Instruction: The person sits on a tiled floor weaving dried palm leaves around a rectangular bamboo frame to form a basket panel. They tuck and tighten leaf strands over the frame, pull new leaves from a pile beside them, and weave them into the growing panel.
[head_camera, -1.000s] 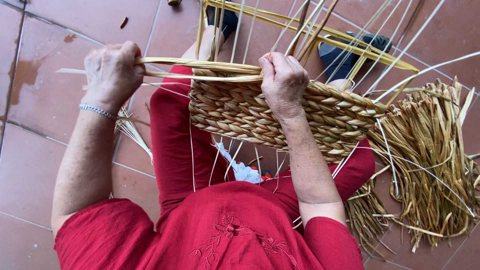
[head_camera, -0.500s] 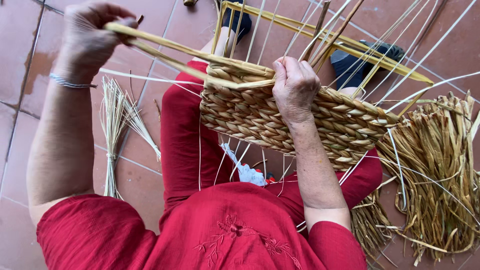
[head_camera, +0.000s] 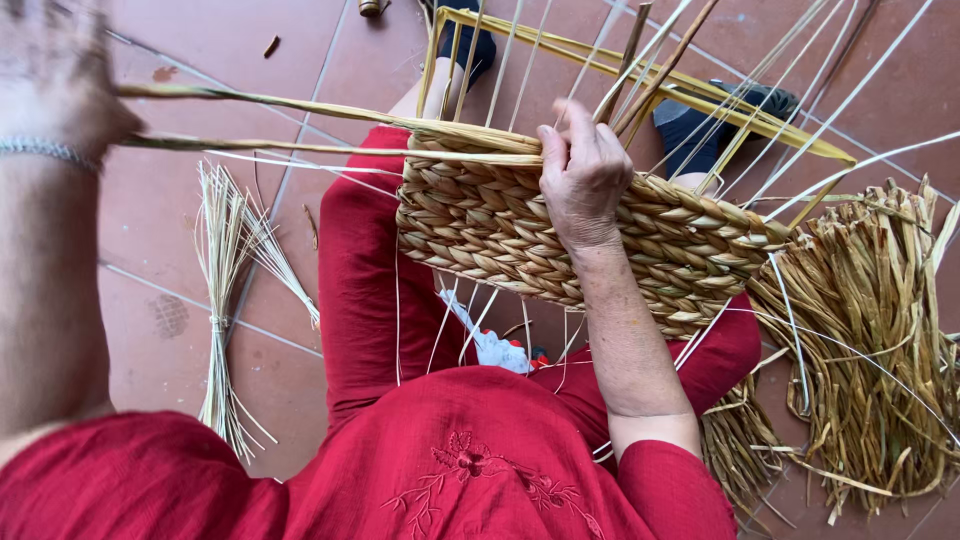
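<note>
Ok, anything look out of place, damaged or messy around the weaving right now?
Nothing stands out. The woven basket looks even and intact under the right hand; the left hand pulls strands taut. Loose straw lies piled on the tiled floor.

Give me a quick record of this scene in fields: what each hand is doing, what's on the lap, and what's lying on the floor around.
Left hand: raised at upper left, blurred, gripping long flat strands
Right hand: pressing on the top edge of the woven basket
Basket: half-made, braided straw, lying across the lap, thin upright stakes sticking out
Clothing: red
Floor: reddish tiles
Left of legs: tied bundle of thin straw
Right side: heap of loose flat straw
</note>
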